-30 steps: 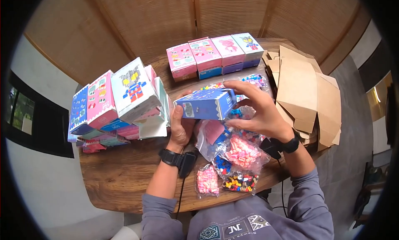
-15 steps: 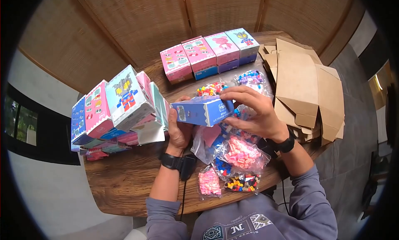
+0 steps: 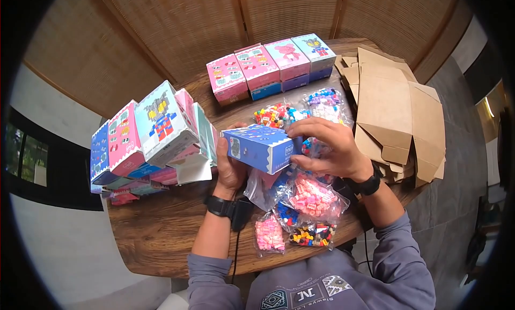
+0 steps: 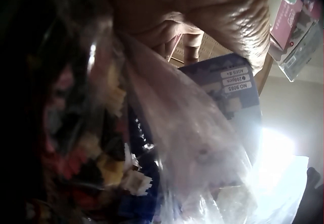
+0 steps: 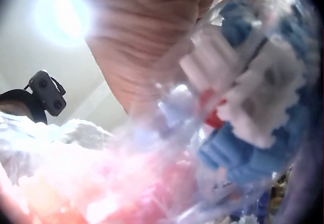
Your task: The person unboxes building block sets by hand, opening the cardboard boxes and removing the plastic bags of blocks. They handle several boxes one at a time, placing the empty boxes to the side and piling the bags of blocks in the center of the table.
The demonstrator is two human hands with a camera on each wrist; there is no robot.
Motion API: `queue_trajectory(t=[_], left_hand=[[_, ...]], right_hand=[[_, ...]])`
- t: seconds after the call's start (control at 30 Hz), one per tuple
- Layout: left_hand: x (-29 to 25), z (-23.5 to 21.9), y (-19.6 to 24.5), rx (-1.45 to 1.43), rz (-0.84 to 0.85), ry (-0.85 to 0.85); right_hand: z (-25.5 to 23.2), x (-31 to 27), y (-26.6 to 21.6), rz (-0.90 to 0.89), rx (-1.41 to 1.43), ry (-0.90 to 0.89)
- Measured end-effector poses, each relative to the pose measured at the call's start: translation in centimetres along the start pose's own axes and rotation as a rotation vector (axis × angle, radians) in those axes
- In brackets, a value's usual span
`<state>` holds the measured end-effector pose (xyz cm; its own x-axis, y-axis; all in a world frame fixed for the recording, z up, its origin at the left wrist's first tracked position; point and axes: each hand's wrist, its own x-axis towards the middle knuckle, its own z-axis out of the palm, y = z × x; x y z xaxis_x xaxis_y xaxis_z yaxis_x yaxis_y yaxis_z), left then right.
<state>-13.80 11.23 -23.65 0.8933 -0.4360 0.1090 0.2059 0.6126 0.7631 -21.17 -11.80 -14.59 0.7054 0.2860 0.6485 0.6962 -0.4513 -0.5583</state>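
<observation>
blue box [image 3: 261, 147] sits up in the air between both hands, just over the bags of bricks [image 3: 300, 203] on the desk [image 3: 161, 229]. the left hand [image 3: 232, 168] has its grip curled round the near end of the box, thumb up on the side and fingers tucked under it. the right hand [image 3: 327, 149] has its grip pinched on the far end of the box, fingers curled over the top corner where the end flap would be.

i think the step in hand is working that far end of the box, shutting or opening the flap. i cannot tell from here if the flap is open or closed. the next move looks like it needs the left grip to hold the box steady while the right fingers work the flap, gently, so the thin card does not bend.

under the grips lie lots of clear bags full of little bricks, pink, blue and mixed colours. one clear bag [image 4: 167, 148] lies right against the left palm and the box in the left wrist view, and it could get in the way. the right wrist view shows only blurry bricks in plastic close up. to the left of the left grip leans a pile of coloured boxes [image 3: 150, 133]. far past the grips is a neat row of four boxes [image 3: 271, 68]. to the right of the right grip lies flat brown cardboard [image 3: 397, 117].
</observation>
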Motion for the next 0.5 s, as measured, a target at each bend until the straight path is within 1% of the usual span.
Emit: queue_trajectory(t=[0.03,0.13,0.23,0.33,0.43,0.5], left_hand=[[0.01,0.11,0.05,0.007,0.005,0.003],[0.20,0.75,0.07,0.038,0.023,0.106],[0.11,0.16,0.10,-0.016,-0.030,0.050],[0.15,0.07,0.02,0.001,-0.004,0.018],[0.26,0.70,0.03,-0.003,0.002,0.104],[0.23,0.97,0.18,0.005,0.003,0.107]], right_hand=[[0.02,0.08,-0.07,-0.026,-0.025,0.008],[-0.02,0.38,-0.48,-0.062,-0.080,0.017],[0.04,0.28,-0.22,-0.086,-0.143,0.027],[-0.01,0.15,0.05,-0.109,-0.177,0.019],[-0.10,0.35,-0.15,-0.114,-0.169,0.007],[-0.14,0.44,-0.15,-0.114,-0.161,-0.001]])
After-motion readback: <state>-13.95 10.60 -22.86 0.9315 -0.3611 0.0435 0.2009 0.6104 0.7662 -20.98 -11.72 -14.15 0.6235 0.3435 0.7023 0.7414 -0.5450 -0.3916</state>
